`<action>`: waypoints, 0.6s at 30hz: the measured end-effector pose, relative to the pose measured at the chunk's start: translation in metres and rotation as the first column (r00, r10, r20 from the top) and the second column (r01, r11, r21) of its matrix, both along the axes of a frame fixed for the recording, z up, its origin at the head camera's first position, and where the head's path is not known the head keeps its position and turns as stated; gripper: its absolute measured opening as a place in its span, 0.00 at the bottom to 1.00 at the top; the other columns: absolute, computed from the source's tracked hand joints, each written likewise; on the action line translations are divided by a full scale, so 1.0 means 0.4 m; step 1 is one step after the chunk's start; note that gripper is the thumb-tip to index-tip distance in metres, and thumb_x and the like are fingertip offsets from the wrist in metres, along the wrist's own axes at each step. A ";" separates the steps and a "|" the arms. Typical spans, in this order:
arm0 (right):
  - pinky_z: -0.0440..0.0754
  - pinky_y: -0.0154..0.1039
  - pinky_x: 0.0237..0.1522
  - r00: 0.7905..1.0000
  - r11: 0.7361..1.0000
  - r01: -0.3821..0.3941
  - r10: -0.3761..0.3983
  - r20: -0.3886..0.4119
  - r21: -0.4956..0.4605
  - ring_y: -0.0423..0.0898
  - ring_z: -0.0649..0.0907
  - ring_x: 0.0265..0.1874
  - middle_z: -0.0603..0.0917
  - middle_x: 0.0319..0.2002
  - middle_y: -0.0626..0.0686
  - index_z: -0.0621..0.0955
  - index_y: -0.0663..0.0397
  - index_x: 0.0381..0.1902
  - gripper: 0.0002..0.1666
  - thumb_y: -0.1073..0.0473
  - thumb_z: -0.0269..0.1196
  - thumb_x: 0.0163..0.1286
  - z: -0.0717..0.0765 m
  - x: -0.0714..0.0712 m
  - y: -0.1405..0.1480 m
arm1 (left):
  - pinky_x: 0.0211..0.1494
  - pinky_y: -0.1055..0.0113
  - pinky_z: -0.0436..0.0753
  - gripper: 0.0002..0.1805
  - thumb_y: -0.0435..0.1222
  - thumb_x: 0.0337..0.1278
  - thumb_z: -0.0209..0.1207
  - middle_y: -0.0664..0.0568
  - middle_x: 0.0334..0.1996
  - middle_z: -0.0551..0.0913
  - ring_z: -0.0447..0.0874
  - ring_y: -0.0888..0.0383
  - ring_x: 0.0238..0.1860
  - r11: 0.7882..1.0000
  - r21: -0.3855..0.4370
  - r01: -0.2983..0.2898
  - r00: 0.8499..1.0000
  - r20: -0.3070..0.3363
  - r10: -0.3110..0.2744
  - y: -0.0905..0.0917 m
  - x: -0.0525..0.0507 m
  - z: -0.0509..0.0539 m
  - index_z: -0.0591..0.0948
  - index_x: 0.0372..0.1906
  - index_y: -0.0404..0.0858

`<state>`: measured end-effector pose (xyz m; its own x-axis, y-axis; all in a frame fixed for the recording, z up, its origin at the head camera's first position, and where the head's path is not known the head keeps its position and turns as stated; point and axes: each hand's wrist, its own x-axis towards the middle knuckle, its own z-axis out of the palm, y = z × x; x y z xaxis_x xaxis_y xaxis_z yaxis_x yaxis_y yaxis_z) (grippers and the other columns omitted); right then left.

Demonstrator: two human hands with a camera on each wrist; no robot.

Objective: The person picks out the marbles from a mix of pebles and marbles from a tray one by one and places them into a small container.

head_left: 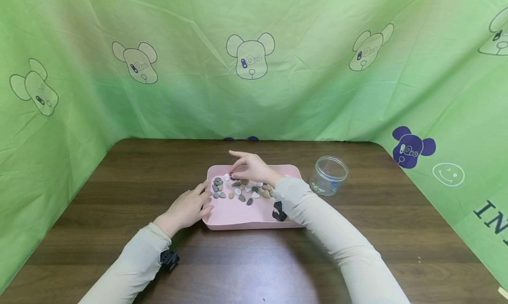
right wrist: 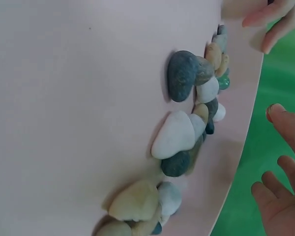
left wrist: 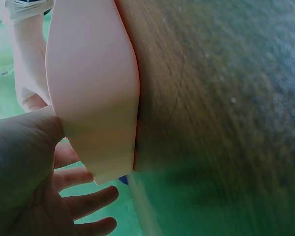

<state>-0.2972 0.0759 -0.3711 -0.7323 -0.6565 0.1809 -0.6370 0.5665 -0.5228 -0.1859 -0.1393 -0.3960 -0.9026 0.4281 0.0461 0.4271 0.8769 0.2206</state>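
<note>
A shallow pink tray (head_left: 238,218) holds many small smooth stones (head_left: 242,198), grey, white, tan and green, grouped toward its far half. My left hand (head_left: 186,209) rests at the tray's left rim, its fingers spread along the edge. In the left wrist view the thumb touches the rim and other fingers sit beyond the tray wall. Above the far left stones hovers my right hand (head_left: 254,168), one finger stretched out and the thumb lower, close to a white stone (head_left: 226,177). Its fingers (right wrist: 280,169) look apart in the right wrist view, with no stone visible between them.
A clear open jar (head_left: 328,176) stands right of the tray, some small coloured bits low in it. The brown wooden table (head_left: 139,185) carries everything. Green printed cloth (head_left: 254,105) hangs behind and at both sides.
</note>
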 end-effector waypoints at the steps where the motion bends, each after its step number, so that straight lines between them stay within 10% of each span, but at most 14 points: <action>1: 0.63 0.50 0.69 1.000 1.000 0.000 0.000 -0.006 0.000 0.57 0.68 0.67 0.67 0.68 0.57 0.87 0.54 0.36 0.08 0.59 0.67 0.57 0.003 0.001 0.002 | 0.63 0.43 0.70 0.23 0.41 0.60 0.55 0.34 0.67 0.63 0.74 0.40 0.60 1.000 -0.001 0.000 1.000 0.000 0.000 0.000 0.000 0.000 0.76 0.55 0.30; 18: 0.66 0.50 0.67 0.999 1.000 -0.028 0.028 -0.041 0.002 0.55 0.70 0.66 0.66 0.68 0.58 0.87 0.53 0.35 0.07 0.60 0.66 0.58 0.049 0.017 0.048 | 0.63 0.42 0.69 0.22 0.41 0.60 0.56 0.34 0.67 0.63 0.73 0.40 0.60 1.000 0.008 0.000 1.000 -0.004 0.000 0.002 0.004 0.000 0.76 0.55 0.31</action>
<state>-0.2903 0.0951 -0.3515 -0.7055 -0.6772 0.2091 -0.6736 0.5490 -0.4949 -0.1843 -0.1385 -0.3960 -0.9023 0.4279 0.0534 0.4283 0.8749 0.2262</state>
